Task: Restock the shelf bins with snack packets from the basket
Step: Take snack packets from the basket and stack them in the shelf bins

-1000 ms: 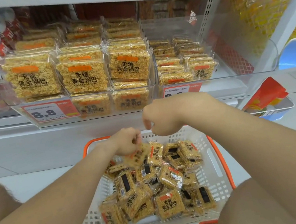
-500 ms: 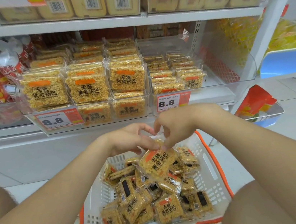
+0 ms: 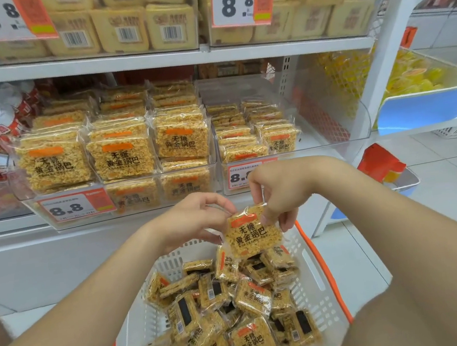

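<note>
Above the basket (image 3: 320, 269), left hand (image 3: 196, 220) and right hand (image 3: 279, 192) fingers (image 3: 267, 214) pinch a snack packet (image 3: 251, 235), half hiding a price tag (image 3: 237, 176)

Both forearms bare, extended fwd, converging at centre. L hand (image 3: 198, 220): palm down, fingertips pinching upper-L corner of one snack packet (image 3: 251, 235). R hand (image 3: 279, 192): wrist flexed downward, thumb & fingers pinching its upper-R edge. Hands close together.

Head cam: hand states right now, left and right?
Left hand: pinches the snack packet at its upper left corner.
Right hand: pinches the same packet's upper right edge.
</note>
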`<state>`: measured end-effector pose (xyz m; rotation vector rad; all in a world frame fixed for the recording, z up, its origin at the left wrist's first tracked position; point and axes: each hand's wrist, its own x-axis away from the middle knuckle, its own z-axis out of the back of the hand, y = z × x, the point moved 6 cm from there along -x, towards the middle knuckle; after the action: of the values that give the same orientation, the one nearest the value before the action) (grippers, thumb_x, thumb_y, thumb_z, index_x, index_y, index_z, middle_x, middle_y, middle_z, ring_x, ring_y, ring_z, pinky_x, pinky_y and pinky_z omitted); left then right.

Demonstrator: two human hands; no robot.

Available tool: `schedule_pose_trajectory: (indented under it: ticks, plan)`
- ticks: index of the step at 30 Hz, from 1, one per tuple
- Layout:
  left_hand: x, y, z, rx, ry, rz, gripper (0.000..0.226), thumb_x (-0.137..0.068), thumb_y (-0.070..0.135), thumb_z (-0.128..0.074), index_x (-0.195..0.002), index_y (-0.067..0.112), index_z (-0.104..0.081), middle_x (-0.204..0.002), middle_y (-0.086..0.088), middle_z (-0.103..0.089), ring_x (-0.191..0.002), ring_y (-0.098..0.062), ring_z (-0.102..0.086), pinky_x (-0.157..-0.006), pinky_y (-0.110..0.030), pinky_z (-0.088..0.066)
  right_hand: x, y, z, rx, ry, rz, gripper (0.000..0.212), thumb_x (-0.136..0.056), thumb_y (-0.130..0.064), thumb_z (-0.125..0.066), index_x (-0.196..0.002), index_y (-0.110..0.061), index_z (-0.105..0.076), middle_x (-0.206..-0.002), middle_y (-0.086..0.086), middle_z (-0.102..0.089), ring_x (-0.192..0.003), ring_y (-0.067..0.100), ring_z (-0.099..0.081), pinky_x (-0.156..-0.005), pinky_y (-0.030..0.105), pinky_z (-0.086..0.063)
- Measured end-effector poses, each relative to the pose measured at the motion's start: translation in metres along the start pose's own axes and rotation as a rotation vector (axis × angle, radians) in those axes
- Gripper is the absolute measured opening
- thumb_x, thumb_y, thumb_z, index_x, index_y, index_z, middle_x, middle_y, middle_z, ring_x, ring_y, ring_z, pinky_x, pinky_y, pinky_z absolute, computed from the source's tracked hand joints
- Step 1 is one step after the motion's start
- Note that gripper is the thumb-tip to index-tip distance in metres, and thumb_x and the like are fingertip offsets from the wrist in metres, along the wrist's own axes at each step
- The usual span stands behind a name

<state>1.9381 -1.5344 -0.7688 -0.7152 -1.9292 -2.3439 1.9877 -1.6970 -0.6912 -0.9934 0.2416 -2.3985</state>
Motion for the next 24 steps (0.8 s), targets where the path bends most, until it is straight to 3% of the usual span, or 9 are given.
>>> schedule_pose_trajectory:
  ticks: [2, 6, 8, 10, 13, 15, 19, 22, 24]
  plan:
    - [0.000, 0.012, -0.001, -0.066, 0.043, -0.054, 0.028, -0.089, -0.004, -0.069, -0.115, 0.007, -0.072, -0.102, -0.022, -0.077, -0.088, -0.023, -0.071, -0.085, -0.042, -0.061, 0.004, -0.002, 0.004, 0.060, 0.028, 0.003, 0.039, -0.088, -0.026, -0.085, -0.112, -0.001, -0.068, -0.085, 0.010, -0.079, -0.073, 0.020, -0.079, -0.066, 0.031, -0.064]
    - [-0.001, 0.040, -0.008, -0.116, 0.079, -0.183, 0.026, -0.086, -0.003, -0.072, -0.106, 0.011, -0.078, -0.094, -0.026, -0.076, -0.080, -0.027, -0.069, -0.084, -0.049, -0.062, 0.011, -0.004, 0.019, 0.175, 0.156, 0.091, 0.043, -0.082, -0.053, -0.085, -0.107, -0.023, -0.069, -0.082, -0.009, -0.073, -0.067, 0.007, -0.072, -0.061, 0.025, -0.057]
    - [0.001, 0.054, -0.013, -0.119, 0.157, -0.285, 0.022, -0.087, 0.000, -0.073, -0.104, 0.013, -0.077, -0.093, -0.026, -0.075, -0.078, -0.032, -0.072, -0.082, -0.049, -0.065, 0.016, -0.002, 0.029, 0.208, 0.216, 0.165, 0.029, -0.088, -0.050, -0.081, -0.104, -0.027, -0.073, -0.071, -0.018, -0.069, -0.062, -0.003, -0.062, -0.059, 0.019, -0.046]
    - [0.005, 0.069, -0.015, -0.160, 0.311, -0.423, 0.021, -0.092, 0.004, -0.071, -0.110, 0.016, -0.074, -0.094, -0.012, -0.077, -0.085, -0.029, -0.075, -0.077, -0.052, -0.065, 0.019, 0.003, 0.042, 0.167, 0.284, 0.245, 0.011, -0.094, -0.040, -0.076, -0.097, -0.030, -0.077, -0.063, -0.022, -0.066, -0.060, -0.003, -0.058, -0.057, 0.016, -0.043]
    - [0.008, 0.086, -0.017, -0.332, 0.608, -0.629, 0.034, -0.099, 0.018, -0.068, -0.132, 0.022, -0.062, -0.109, 0.010, -0.071, -0.098, -0.007, -0.070, -0.077, -0.038, -0.063, 0.021, 0.021, 0.069, 0.075, 0.466, 0.301, 0.009, -0.099, -0.033, -0.069, -0.097, -0.029, -0.077, -0.080, -0.009, -0.073, -0.075, 0.009, -0.065, -0.072, 0.034, -0.055]
    - [0.009, 0.095, -0.022, -0.443, 0.731, -0.742, 0.045, -0.102, 0.020, -0.064, -0.146, 0.019, -0.052, -0.120, 0.009, -0.064, -0.101, -0.007, -0.065, -0.079, -0.030, -0.060, 0.024, 0.039, 0.086, -0.059, 0.590, 0.318, 0.010, -0.102, -0.026, -0.065, -0.102, -0.025, -0.075, -0.089, -0.003, -0.074, -0.082, 0.012, -0.066, -0.080, 0.038, -0.055]
    - [-0.002, 0.101, -0.038, -0.667, 0.736, -0.833, 0.047, -0.103, 0.015, -0.060, -0.148, 0.012, -0.050, -0.133, 0.001, -0.057, -0.124, -0.014, -0.055, -0.105, -0.032, -0.048, 0.028, 0.080, 0.115, -0.344, 0.872, 0.340, 0.019, -0.102, -0.029, -0.061, -0.114, -0.019, -0.073, -0.102, 0.005, -0.076, -0.095, 0.015, -0.067, -0.091, 0.040, -0.054]
    - [-0.017, 0.096, -0.049, -0.953, 0.651, -0.837, 0.034, -0.097, 0.010, -0.062, -0.131, 0.009, -0.065, -0.141, -0.006, -0.058, -0.137, -0.023, -0.050, -0.115, -0.043, -0.042, 0.025, 0.099, 0.122, -0.186, 1.040, 0.190, 0.022, -0.106, -0.028, -0.056, -0.119, -0.021, -0.072, -0.098, -0.006, -0.072, -0.095, 0.019, -0.065, -0.089, 0.036, -0.049]
    - [-0.026, 0.089, -0.050, -1.068, 0.608, -0.774, 0.042, -0.095, 0.013, -0.061, -0.137, 0.011, -0.062, -0.151, -0.008, -0.053, -0.145, -0.026, -0.044, -0.121, -0.046, -0.036, 0.022, 0.100, 0.123, -0.119, 1.072, 0.143, 0.022, -0.108, -0.025, -0.054, -0.117, -0.020, -0.073, -0.094, -0.005, -0.071, -0.093, 0.020, -0.063, -0.091, 0.037, -0.046]
